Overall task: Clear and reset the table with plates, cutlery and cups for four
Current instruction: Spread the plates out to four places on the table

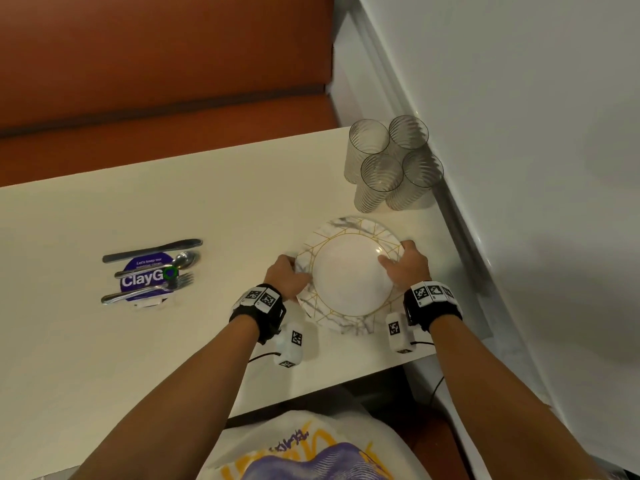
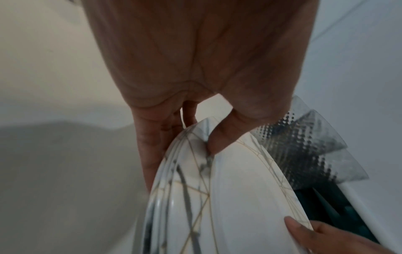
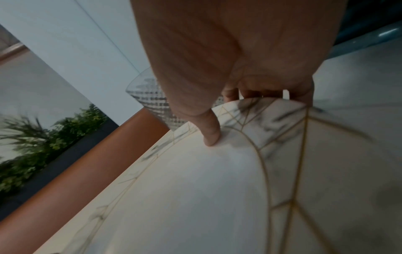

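From the head camera, your left hand point(image 1: 289, 277) and right hand point(image 1: 405, 263) hold opposite sides of the round white plate with grey marbling and thin gold lines point(image 1: 349, 275), which sits near the right end of the cream desk point(image 1: 214, 202), close to your body. Whether it rests on the desk or is just lifted, you cannot tell here. Four clear ribbed plastic cups point(image 1: 393, 161) stand clustered just beyond it against the pale wall, and a knife, spoon and fork point(image 1: 152, 271) lie together on a purple round sticker well to the left. From the left wrist camera, your left grip pinches the rim: the thumb point(image 2: 226, 137) presses on top while the fingers point(image 2: 150, 142) curl beneath. Several stacked rims seem to show here, so you may be holding more than one plate. From the right wrist camera, your right thumb point(image 3: 210, 132) presses the upper face and the fingers hook over the far edge. The risks from here: a glazed stack can slide if you tilt it, and swinging it forward could knock the cups over, since they stand so near the far rim. An uneven lift between the hands would cause either.
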{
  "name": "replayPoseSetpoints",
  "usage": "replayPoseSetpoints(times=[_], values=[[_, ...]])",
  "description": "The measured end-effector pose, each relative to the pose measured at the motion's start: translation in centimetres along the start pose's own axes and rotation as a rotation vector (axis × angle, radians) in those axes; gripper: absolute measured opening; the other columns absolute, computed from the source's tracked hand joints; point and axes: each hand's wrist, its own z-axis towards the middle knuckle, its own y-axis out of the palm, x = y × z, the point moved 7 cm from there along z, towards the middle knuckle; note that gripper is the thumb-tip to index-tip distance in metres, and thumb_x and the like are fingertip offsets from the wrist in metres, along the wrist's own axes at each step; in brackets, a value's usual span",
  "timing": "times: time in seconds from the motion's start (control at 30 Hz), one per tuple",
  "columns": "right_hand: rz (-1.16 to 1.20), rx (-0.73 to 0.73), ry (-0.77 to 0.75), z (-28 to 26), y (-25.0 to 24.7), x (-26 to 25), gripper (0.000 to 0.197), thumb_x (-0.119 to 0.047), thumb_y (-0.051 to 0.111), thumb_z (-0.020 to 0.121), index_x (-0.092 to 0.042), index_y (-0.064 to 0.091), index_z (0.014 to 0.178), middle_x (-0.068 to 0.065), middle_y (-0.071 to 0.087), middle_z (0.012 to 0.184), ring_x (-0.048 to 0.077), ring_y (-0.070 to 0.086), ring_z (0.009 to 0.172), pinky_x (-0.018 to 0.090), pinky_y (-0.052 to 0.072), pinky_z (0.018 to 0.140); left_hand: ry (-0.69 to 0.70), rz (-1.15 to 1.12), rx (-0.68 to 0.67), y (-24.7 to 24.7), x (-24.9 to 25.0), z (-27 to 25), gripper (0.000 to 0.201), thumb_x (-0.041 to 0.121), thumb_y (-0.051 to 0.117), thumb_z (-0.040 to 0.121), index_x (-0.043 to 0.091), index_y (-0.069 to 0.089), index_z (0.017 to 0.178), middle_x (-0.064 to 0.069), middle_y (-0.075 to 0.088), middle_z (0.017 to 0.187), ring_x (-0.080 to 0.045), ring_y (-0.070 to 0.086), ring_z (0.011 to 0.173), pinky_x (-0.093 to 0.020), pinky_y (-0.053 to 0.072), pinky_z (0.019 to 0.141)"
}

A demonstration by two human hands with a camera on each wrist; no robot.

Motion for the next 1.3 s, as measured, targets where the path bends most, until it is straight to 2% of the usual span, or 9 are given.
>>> replayPoseSetpoints(times=[0.23,0.33,0.47,0.6,0.7,0.83,1.0,1.13,1.3], values=[[0.099,-0.112,-0.159,-4.6,5.6,-7.1,0.053,-0.037,0.065,0.095,-0.012,0.046,0.137,0.014,0.06,0.107,0.029,0.057,0.095,0.031,0.045,0.082,-0.105,-0.574,0.191,-9.1,-6.9,-1.5,0.037,0.041,0.06,0.095,0.007,0.069,0.109,-0.017,0.069,0.11,-0.032,0.065,0.097,-0.056,0.055,0.099],[0.174,-0.104,-0.196,-5.4,6.2,-9.8,0.052,-0.041,0.063,0.095,-0.018,0.046,0.139,0.013,0.062,0.117,0.025,0.057,0.096,0.03,0.045,0.081,-0.09,-0.898,0.082,-10.5,-8.0,-2.6,0.037,0.037,0.071,0.094,0.006,0.072,0.114,-0.017,0.076,0.105,-0.032,0.07,0.104,-0.054,0.052,0.103],[0.246,-0.095,-0.284,-9.0,9.2,-15.5,0.041,-0.033,0.062,0.097,-0.016,0.052,0.132,0.004,0.063,0.109,0.022,0.061,0.095,0.02,0.043,0.065,-0.038,-1.141,-0.107,-15.0,-9.6,-5.8,0.058,0.05,0.068,0.095,0.018,0.06,0.143,-0.016,0.062,0.142,-0.037,0.058,0.132,-0.061,0.038,0.115],[0.291,-0.094,-0.315,-12.1,12.6,-19.9,0.036,-0.031,0.059,0.099,-0.015,0.051,0.13,0.005,0.063,0.11,0.017,0.061,0.086,0.019,0.043,0.065,-0.048,-1.214,-0.15,-18.9,-12.2,-8.3,0.057,0.054,0.052,0.101,0.016,0.06,0.142,-0.017,0.065,0.138,-0.038,0.062,0.128,-0.059,0.05,0.104],[0.316,-0.091,-0.302,-14.0,14.8,-22.2,0.037,-0.03,0.056,0.101,-0.014,0.049,0.133,0.004,0.059,0.113,0.022,0.056,0.1,0.028,0.041,0.082,-0.066,-1.115,0.053,-22.9,-15.8,-8.1,0.06,0.055,0.065,0.094,0.015,0.06,0.14,-0.012,0.071,0.129,-0.032,0.071,0.115,-0.052,0.062,0.083],[0.369,-0.078,-0.287,-14.7,16.7,-24.2,0.028,-0.028,0.047,0.101,-0.012,0.054,0.123,0.006,0.062,0.111,0.026,0.057,0.099,0.038,0.049,0.085,-0.07,-1.092,0.337,-27.2,-19.2,-7.9,0.108,0.064,0.085,0.072,0.026,0.032,0.159,-0.001,0.058,0.146,-0.025,0.061,0.127,-0.054,0.05,0.105],[0.643,0.003,-0.179,-11.3,15.5,-24.7,0.021,-0.03,0.049,0.093,-0.021,0.06,0.108,0.005,0.066,0.103,0.024,0.059,0.087,0.035,0.048,0.068,-0.03,-1.125,0.575,-31.2,-21.1,-9.2,0.095,0.045,0.077,0.089,0.019,0.023,0.162,-0.004,0.054,0.15,-0.021,0.054,0.133,-0.045,0.04,0.118],[0.813,0.066,-0.045,-6.6,14.0,-23.4,0.032,-0.01,0.049,0.093,-0.026,0.055,0.12,0.006,0.066,0.115,0.027,0.065,0.104,0.046,0.058,0.089,-0.032,-1.21,0.736,-34.0,-21.7,-10.3,0.089,0.039,0.074,0.093,0.018,0.022,0.162,-0.006,0.052,0.152,-0.018,0.051,0.133,-0.035,0.041,0.115],[0.727,0.008,0.076,-2.4,15.5,-22.0,0.05,-0.001,0.047,0.096,-0.013,0.043,0.144,0.016,0.06,0.128,0.025,0.058,0.096,0.044,0.056,0.09,-0.01,-1.271,0.895,-37.0,-22.7,-11.1,0.091,0.035,0.075,0.094,0.016,0.019,0.163,-0.008,0.056,0.148,-0.02,0.056,0.133,-0.034,0.045,0.111]])
